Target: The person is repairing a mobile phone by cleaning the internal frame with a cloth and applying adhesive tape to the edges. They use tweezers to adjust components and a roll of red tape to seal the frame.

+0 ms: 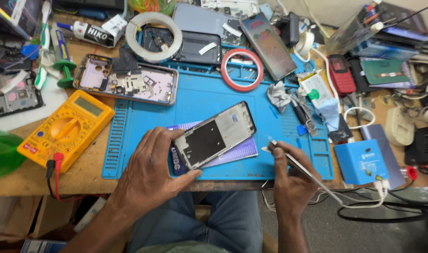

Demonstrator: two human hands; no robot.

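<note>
Nearest the camera, the person's left hand (151, 171) clamps the lower end of a stripped phone frame (215, 136), thumb along its near edge and fingers curled over the far edge. The right hand (289, 180) is closed around a slim metal tool, probably tweezers (289, 157), whose tip points up and left toward the frame without touching it.

The frame lies on a pale purple card (242, 149) on the blue work mat (200, 100). Its long axis runs diagonally, from the near left by the left hand up to the far right. The open inner side faces up, with a dark rectangle in the middle.

Left of the mat, a yellow multimeter (64, 129) sits on the wooden bench (90, 171), its red and black leads hanging over the near edge. Right of the mat stands a small blue box (361, 161) with a white cable.

Further back, a second opened phone body (127, 79), pinkish inside, lies across the mat's far left corner. A red tape ring (242, 69) rests on the mat's far edge, and a larger white tape ring (154, 36) lies behind it over dark phone parts. A phone screen (269, 46) leans tilted beside the red ring. Crumpled foil (277, 96) and small tools crowd the mat's right side, close to the frame's far end. A red keypad phone (341, 74) lies beyond them
</note>
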